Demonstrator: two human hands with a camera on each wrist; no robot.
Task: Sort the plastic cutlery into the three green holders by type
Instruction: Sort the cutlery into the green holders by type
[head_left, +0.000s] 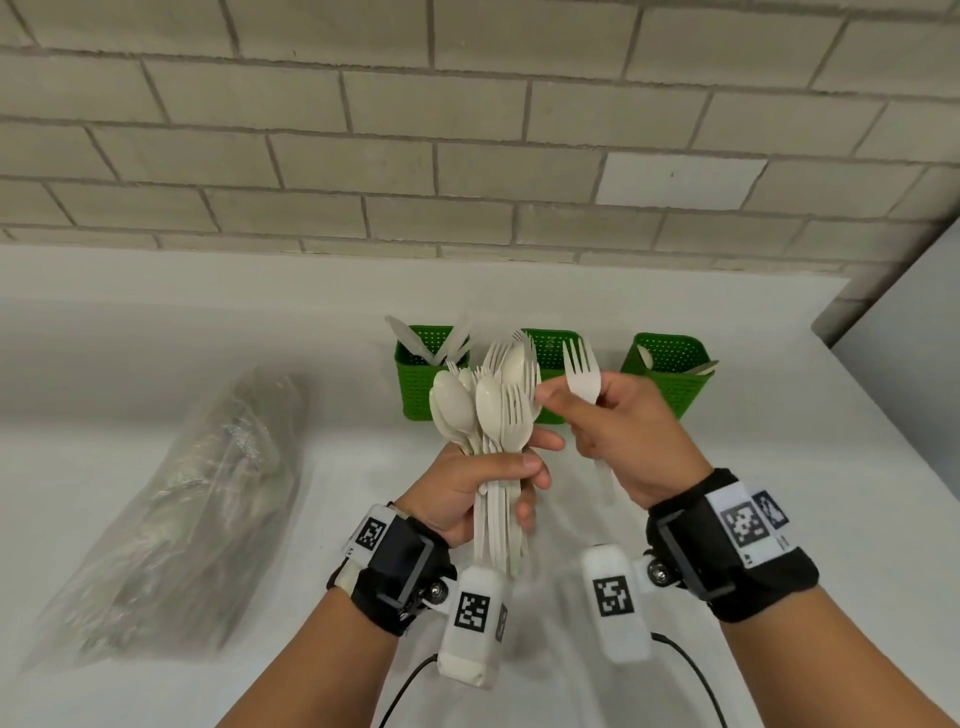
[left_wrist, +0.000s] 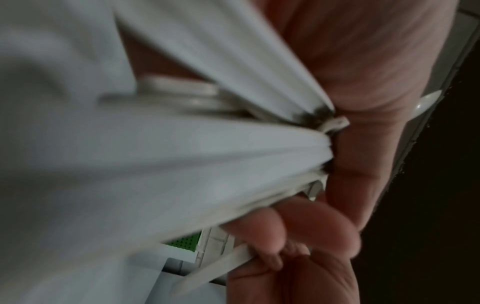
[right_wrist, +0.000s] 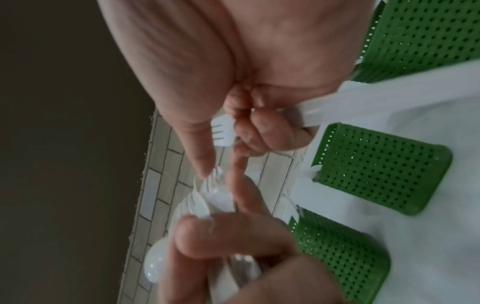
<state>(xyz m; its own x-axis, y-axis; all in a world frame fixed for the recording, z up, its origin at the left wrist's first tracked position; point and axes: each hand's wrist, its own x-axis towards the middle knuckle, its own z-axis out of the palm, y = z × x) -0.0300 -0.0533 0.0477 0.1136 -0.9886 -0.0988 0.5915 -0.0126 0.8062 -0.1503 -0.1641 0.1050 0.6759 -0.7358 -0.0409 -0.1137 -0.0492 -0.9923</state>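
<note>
While a clear plastic bag (head_left: 171, 519) lies on the white table (head_left: 779, 493) far left of the middle green holder (head_left: 551, 358), the left hand (head_left: 467, 493) holds a bunch of spoons and forks (head_left: 488, 410) tight in its curled fingers, just in front of that holder. Left of the middle holder stands the left green holder (head_left: 426, 387) with knives (head_left: 415, 338) in it. The right hand (head_left: 623, 431) pinches one white fork (head_left: 582, 369) in front of the middle holder, tines up. Right of it stands the right green holder (head_left: 670, 379) with spoons (head_left: 701, 368) inside.
</note>
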